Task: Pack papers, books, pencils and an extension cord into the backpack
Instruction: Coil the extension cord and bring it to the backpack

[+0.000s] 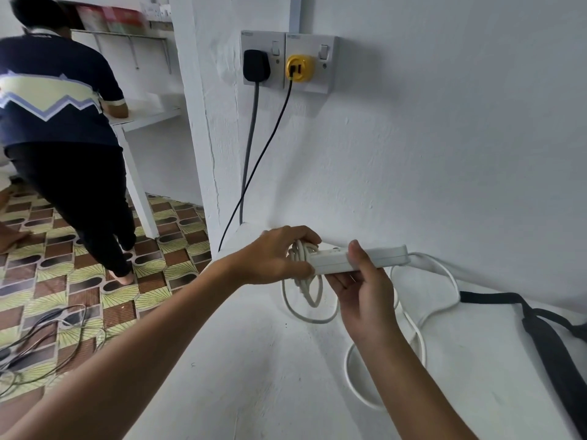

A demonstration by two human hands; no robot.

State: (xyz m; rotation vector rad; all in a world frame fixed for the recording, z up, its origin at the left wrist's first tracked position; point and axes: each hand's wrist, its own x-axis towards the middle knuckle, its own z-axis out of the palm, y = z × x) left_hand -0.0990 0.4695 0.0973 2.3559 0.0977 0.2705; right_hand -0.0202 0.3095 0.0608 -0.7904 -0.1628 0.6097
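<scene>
Two hands in view, both on one white extension cord; the right hand (359, 281) grips the power strip (359, 258) from below, thumb curled over its top face, strip held roughly level above a white ledge (254, 360); the left hand (279, 255) has fingers curled round a bundle of cable coils (301, 265) wound at the strip's left end, several turns, exact count unclear. The remaining white cable (444, 281) leaves the strip's right end and lies in loose loops on the ledge, about two loops visible. One black strap (546, 338) lies on the ledge at right, just beside the cable; what it belongs to is cut off by the frame edge.

Wall behind: two sockets side by side; one black plug (255, 65) in the left, one yellow adapter (300, 68) in the right; two dark leads hang down from them. One other person (63, 122) stands at left, back to camera, at a white table (143, 117); a tangle of dark wires (41, 338) on the patterned floor (152, 281).
</scene>
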